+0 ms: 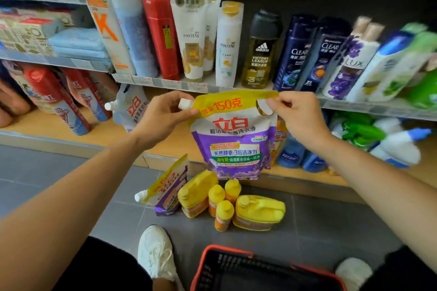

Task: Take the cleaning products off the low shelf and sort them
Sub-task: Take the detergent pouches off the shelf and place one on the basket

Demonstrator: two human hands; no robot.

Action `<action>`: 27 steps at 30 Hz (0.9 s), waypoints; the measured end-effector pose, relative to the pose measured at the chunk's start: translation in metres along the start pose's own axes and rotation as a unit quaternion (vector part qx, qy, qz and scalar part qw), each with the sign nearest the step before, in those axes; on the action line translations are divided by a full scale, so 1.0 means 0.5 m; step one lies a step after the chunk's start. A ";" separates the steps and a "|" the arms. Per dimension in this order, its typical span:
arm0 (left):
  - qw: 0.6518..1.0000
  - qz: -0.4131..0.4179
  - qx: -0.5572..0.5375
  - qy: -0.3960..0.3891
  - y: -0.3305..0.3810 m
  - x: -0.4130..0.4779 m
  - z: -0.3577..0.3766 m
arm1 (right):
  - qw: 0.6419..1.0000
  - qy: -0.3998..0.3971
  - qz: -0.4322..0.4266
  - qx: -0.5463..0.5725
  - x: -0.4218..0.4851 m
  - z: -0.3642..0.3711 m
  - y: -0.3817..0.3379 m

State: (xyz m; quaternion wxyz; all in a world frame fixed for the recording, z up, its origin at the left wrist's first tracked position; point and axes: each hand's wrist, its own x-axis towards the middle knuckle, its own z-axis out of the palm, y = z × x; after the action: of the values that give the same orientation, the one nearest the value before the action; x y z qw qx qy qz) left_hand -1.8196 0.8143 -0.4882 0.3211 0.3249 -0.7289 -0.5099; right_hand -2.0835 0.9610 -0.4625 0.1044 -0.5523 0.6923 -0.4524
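Faced a low pale wooden shelf (165, 139) under a tier of shampoo bottles, with a grey tiled floor (71, 172) in front. Found a black plastic basket with a red rim (224, 250) at the near edge of that floor, beside a white shoe (156, 250).

Held a purple, white and yellow soft plastic detergent refill pouch (234, 144) up in the air, just in front of the shelf edge, upright and hanging by its top seam. Saw below it, on the tiles, a second matching pouch (168, 194) leaning beside two squat yellow plastic jugs (260, 211) and three small yellow-capped orange bottles (223, 214), all close together. Counted on the shelf a third such pouch (130, 108), some blue bottles (293, 153) and white-and-green spray bottles (378, 139), apparently yet to come off.

Pinched the top left corner with the left hand (163, 113), thumb and curled fingers clamped right by the white screw cap (185, 103). Pinched the top right corner with the right hand (298, 116), fingertips closed on the yellow seam beside the cut-out handle hole.

Judged the pouch heavy with liquid, floppy, smooth-skinned and prone to sag or swing. Judged it safest taken by the stiffer top seam or spout neck, not the belly, and set down on its base next to its twin.
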 end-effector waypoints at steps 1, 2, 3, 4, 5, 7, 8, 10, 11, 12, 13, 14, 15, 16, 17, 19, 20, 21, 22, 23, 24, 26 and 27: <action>1.000 0.019 -0.003 -0.002 0.019 -0.002 0.015 | 1.000 -0.001 0.011 -0.008 -0.010 -0.018 0.010; 0.999 0.037 -0.003 -0.005 0.038 -0.005 0.031 | 0.999 -0.004 0.029 -0.027 -0.021 -0.035 0.020; 0.999 0.052 -0.004 -0.009 0.057 -0.008 0.049 | 0.998 -0.006 0.045 -0.037 -0.031 -0.051 0.035; 0.998 0.063 -0.005 -0.011 0.074 -0.011 0.066 | 0.997 -0.012 0.064 -0.040 -0.040 -0.064 0.045; 0.997 0.073 -0.007 -0.013 0.090 -0.013 0.082 | 0.996 -0.014 0.085 -0.033 -0.045 -0.075 0.055; 0.996 0.091 0.003 -0.021 0.115 -0.015 0.113 | 0.993 -0.029 0.114 -0.012 -0.057 -0.097 0.060; 0.995 0.099 0.016 -0.027 0.124 -0.015 0.127 | 0.993 -0.031 0.116 -0.013 -0.063 -0.106 0.055; 0.992 0.110 0.038 -0.044 0.134 -0.014 0.154 | 0.996 -0.034 0.064 -0.045 -0.076 -0.119 0.041; 0.991 0.112 0.043 -0.051 0.136 -0.012 0.165 | 0.997 -0.038 0.029 -0.053 -0.086 -0.120 0.031; 0.991 0.113 0.046 -0.057 0.136 -0.012 0.175 | 0.997 -0.055 0.005 -0.053 -0.095 -0.117 0.023; 0.990 0.116 0.049 -0.061 0.136 -0.010 0.184 | 0.996 -0.073 -0.006 -0.043 -0.103 -0.112 0.020; 0.989 0.120 0.054 -0.065 0.136 -0.008 0.194 | 0.995 -0.096 -0.005 -0.034 -0.108 -0.107 0.021; 0.988 0.122 0.058 -0.071 0.135 -0.008 0.204 | 0.993 -0.114 -0.009 -0.032 -0.112 -0.102 0.020; 0.987 0.124 0.059 -0.079 0.135 -0.008 0.214 | 0.992 -0.122 -0.017 -0.035 -0.113 -0.099 0.022; 0.986 0.126 0.058 -0.090 0.134 -0.009 0.223 | 0.992 -0.123 -0.020 -0.029 -0.112 -0.101 0.025; 0.984 0.130 0.052 -0.113 0.130 -0.014 0.239 | 0.993 -0.120 -0.016 -0.008 -0.108 -0.110 0.031; 0.982 0.133 0.047 -0.122 0.127 -0.016 0.245 | 0.992 -0.123 -0.014 -0.003 -0.105 -0.115 0.035; 0.981 0.136 0.042 -0.129 0.126 -0.018 0.250 | 0.991 -0.130 -0.012 0.002 -0.103 -0.121 0.040; 0.980 0.137 0.038 -0.138 0.126 -0.018 0.254 | 0.991 -0.135 -0.015 0.006 -0.103 -0.127 0.044; 0.979 0.137 0.036 -0.149 0.128 -0.019 0.256 | 0.990 -0.138 -0.018 0.014 -0.103 -0.132 0.046; 0.976 0.141 0.035 -0.164 0.130 -0.018 0.257 | 0.990 -0.138 -0.022 0.024 -0.104 -0.137 0.046; 0.969 0.154 0.039 -0.189 0.134 -0.018 0.257 | 0.990 -0.137 -0.023 0.038 -0.106 -0.146 0.047; 0.966 0.159 0.041 -0.200 0.136 -0.018 0.254 | 0.989 -0.139 -0.021 0.039 -0.106 -0.151 0.047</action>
State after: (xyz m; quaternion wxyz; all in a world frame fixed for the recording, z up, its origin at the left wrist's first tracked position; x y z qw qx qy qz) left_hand -1.9260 0.9076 -0.4597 0.2319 0.1087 -0.8412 -0.4762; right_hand -2.1284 1.0447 -0.4561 0.2113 -0.6202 0.6411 -0.3995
